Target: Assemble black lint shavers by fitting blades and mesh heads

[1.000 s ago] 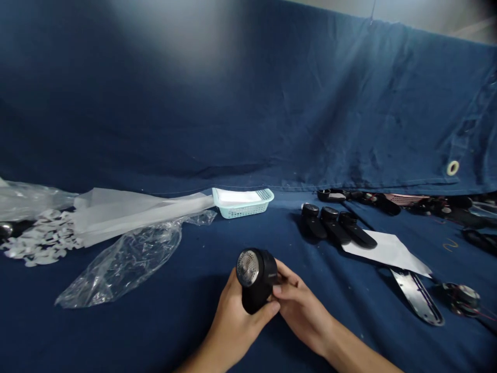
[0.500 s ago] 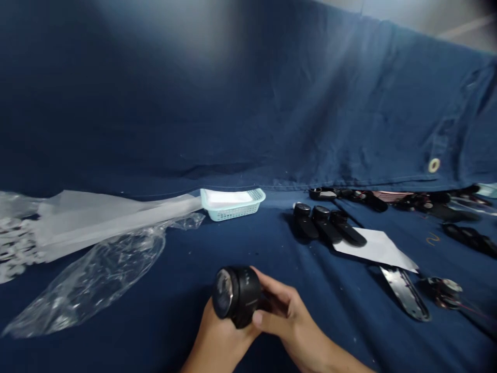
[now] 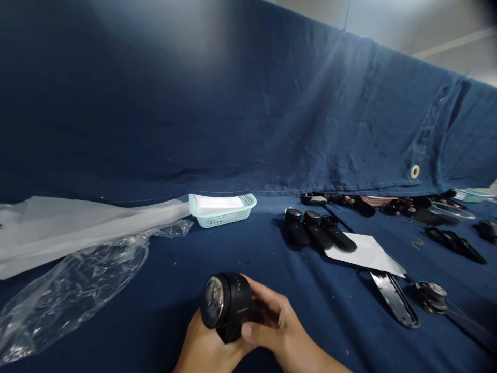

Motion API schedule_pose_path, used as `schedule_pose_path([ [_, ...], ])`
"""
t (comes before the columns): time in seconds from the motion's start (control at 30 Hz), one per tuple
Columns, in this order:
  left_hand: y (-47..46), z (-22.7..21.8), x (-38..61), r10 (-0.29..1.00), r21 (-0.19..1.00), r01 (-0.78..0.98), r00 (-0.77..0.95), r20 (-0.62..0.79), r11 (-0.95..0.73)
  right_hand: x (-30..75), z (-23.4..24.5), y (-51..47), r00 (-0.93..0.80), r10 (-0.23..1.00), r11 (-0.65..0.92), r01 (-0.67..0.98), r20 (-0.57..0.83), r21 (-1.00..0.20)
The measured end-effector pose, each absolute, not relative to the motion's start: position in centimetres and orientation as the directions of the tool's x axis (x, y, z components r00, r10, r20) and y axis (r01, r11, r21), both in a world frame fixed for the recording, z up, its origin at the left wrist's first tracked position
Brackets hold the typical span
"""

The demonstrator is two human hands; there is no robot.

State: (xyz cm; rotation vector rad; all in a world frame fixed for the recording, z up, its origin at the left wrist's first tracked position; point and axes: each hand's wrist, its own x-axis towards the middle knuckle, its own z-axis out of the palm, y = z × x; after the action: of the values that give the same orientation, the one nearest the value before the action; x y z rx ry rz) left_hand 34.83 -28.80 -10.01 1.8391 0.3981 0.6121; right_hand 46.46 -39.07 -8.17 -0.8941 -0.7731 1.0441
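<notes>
A black fabric shaver [image 3: 236,303], with a round metal mesh face [image 3: 214,301] turned to the left, is held in front of me. My left hand [image 3: 207,339] is closed around its lower part, mostly behind and beneath it; those fingers are largely hidden. My right hand [image 3: 274,324] grips the head from the right, thumb on the near side and fingers behind. Farther off to the right, several similar black devices [image 3: 316,235] lie side by side, some resting on a white sheet of paper [image 3: 367,253].
A light blue basket [image 3: 223,218] with white paper stands at the back. Clear plastic [image 3: 89,282] and whitish sheets [image 3: 77,223] lie left. Rightward are an open casing half [image 3: 396,300], a wired motor part [image 3: 430,296] and black parts [image 3: 454,243]. A blue cloth wall [image 3: 233,103] rises behind.
The view has shifted a little to the right, so the table items appear farther left. Both hands keep their hold on the fabric shaver, its mesh face now showing more clearly.
</notes>
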Motion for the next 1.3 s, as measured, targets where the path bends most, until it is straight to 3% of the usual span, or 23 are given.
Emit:
schedule_pose_path([
  [0.1, -28.6, -9.9, 34.6, 0.533, 0.947, -0.019, 0.823, 0.197, -0.321, 46.8, -8.1, -39.0, 0.358, 0.928, 0.243, -0.365, 0.106, -0.899],
  [0.33, -28.5, -10.4, 33.4, 0.576, 0.877, 0.015, 0.760, 0.302, -0.481, 46.8, -8.2, -38.9, 0.430, 0.902, 0.232, -0.395, 0.045, -0.889],
  [0.5, -28.8, -9.7, 33.1, 0.538, 0.799, 0.008, 0.743, 0.397, -0.601, 46.4, -8.4, -39.1, 0.454, 0.891, 0.205, -0.350, 0.026, -0.914],
  [0.63, -28.7, -8.9, 32.8, 0.511, 0.774, 0.029, 0.767, 0.389, -0.633, 46.3, -8.3, -39.1, 0.431, 0.902, 0.193, -0.341, 0.029, -0.920],
  [0.8, -27.6, -9.5, 32.1, 0.409, 0.681, 0.063, 0.838, 0.361, -0.730, 46.3, -8.1, -39.0, 0.409, 0.912, 0.190, -0.327, 0.042, -0.926],
  [1.13, -28.3, -8.5, 32.4, 0.395, 0.489, 0.139, 0.789, 0.470, -0.861, 46.7, -8.5, -38.9, 0.383, 0.921, 0.228, -0.380, 0.072, -0.897],
  [1.3, -28.3, -8.4, 32.3, 0.366, 0.433, 0.161, 0.816, 0.447, -0.887, 46.5, -8.3, -39.0, 0.395, 0.918, 0.204, -0.402, 0.032, -0.893],
])
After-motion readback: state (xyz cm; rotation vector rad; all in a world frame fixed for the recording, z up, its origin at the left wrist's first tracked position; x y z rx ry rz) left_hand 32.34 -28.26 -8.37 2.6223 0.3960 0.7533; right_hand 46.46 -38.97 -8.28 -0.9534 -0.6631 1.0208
